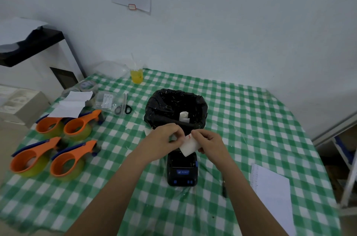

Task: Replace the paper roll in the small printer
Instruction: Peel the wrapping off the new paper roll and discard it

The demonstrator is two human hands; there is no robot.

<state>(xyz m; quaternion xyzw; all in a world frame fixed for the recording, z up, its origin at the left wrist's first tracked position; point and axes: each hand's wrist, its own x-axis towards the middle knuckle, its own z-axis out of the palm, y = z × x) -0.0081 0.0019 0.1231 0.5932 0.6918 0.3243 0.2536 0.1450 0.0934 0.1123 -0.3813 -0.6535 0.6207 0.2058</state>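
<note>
White paper roll (190,145), marked red at its edge, is pinched between left hand (164,137) and right hand (209,142) just above the black printer (182,171) on the checked tablecloth (251,119).

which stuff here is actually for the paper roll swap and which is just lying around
In use: paper roll held by left hand and right hand; small printer; black-lined bin.

Lying about: four orange tape dispensers; scissors; yellow drink; paper sheet.
</note>
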